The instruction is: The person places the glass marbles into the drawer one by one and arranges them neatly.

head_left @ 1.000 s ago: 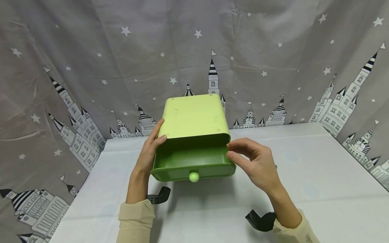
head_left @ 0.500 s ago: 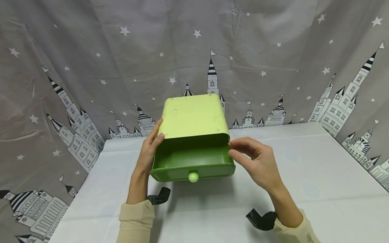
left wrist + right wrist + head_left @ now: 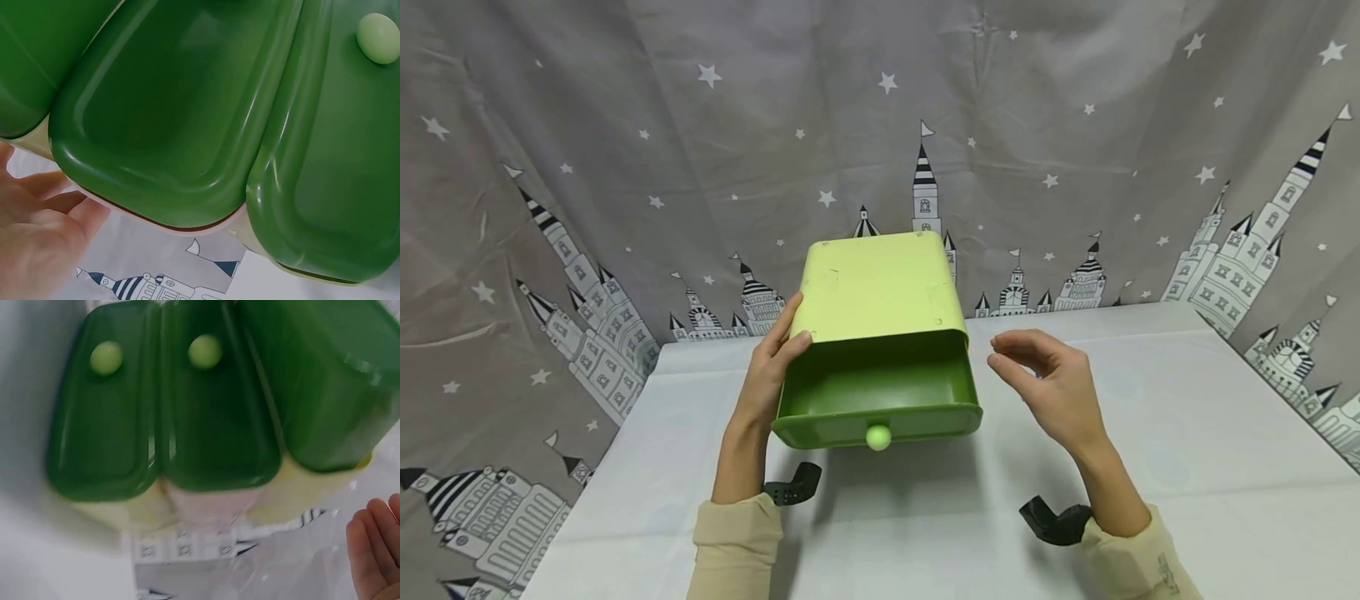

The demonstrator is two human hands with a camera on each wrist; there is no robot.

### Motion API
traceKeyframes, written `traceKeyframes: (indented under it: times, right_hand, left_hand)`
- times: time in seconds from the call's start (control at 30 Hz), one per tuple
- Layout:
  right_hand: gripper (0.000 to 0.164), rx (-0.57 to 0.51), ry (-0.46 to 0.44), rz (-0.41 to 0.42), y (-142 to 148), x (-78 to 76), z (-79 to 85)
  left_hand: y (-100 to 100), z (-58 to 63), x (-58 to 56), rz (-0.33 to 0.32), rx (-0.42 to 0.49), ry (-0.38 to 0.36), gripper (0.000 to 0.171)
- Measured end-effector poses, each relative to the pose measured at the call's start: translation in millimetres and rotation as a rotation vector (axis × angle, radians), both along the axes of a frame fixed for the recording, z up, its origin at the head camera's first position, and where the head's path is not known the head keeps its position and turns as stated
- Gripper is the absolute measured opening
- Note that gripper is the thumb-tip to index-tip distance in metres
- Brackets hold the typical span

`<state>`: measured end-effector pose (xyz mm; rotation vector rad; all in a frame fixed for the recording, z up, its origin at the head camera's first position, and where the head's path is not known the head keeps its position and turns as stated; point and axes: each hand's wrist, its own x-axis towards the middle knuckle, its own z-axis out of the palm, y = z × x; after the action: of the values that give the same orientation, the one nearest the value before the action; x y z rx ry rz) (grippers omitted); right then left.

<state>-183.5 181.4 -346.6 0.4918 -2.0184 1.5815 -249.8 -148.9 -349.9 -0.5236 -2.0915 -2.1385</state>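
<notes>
Beside drawer [image 3: 880,412], right hand [image 3: 1060,390] half-curled

Grey curtain [image 3: 850,158] at back, soft folds, white stars [image 3: 887,82] scattered across it. Central tower [image 3: 926,187] printed black and white, banded roof, small flag [image 3: 927,129] at tip. Taller castles [image 3: 1232,267] lean outward left and right; lower-left one cut by frame edge. White table [image 3: 1187,400], faint creases, curtain just past its far edge.

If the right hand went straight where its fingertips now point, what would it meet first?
Probably the open top drawer, on its right side, or the yellow-green cabinet around it; depth is unclear.
</notes>
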Motion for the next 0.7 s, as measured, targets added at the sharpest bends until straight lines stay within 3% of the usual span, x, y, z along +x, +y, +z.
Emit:
traceKeyframes:
  times: [0.33,0.7]
  right_hand:
    - [0.022,0.133,-0.075,-0.181,29.4,-24.0,-24.0]
    - [0.024,0.176,-0.185,-0.251,46.9,-40.7,-52.1]
  left_hand:
    - [0.2,0.3,0.1,-0.009,0.007,-0.015,0.061]
    - [1.6,0.1,1.7,-0.022,0.041,-0.028,0.062]
